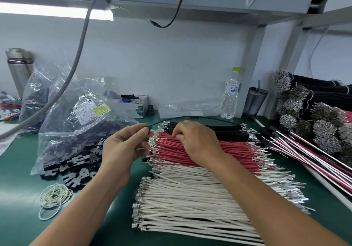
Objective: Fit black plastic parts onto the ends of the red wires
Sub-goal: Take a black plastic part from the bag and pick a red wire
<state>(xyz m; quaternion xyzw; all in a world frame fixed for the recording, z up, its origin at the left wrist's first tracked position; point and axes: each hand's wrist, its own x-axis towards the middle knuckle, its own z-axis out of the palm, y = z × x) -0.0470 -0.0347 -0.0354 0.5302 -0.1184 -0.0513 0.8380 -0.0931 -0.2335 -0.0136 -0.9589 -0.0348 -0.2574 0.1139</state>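
A flat row of red wires [234, 151] with metal terminals lies on the green mat, between black wires [224, 129] behind and white wires [190, 198] in front. My left hand [123, 144] pinches a small black plastic part [149, 129] with a black wire [190, 117] running out of it and arching to the right. My right hand [194, 141] reaches down onto the left ends of the red wires, its fingertips curled among them; what they pinch is hidden. Loose black plastic parts [76, 167] spill from a clear bag [76, 123] at the left.
Rubber bands [54, 198] lie at the front left. A water bottle [230, 95], a dark cup [254, 102] and a small box [136, 104] stand at the back. Assembled wire sets [304, 154] and bundled wires [308, 108] fill the right side. A grey cable [80, 41] hangs overhead.
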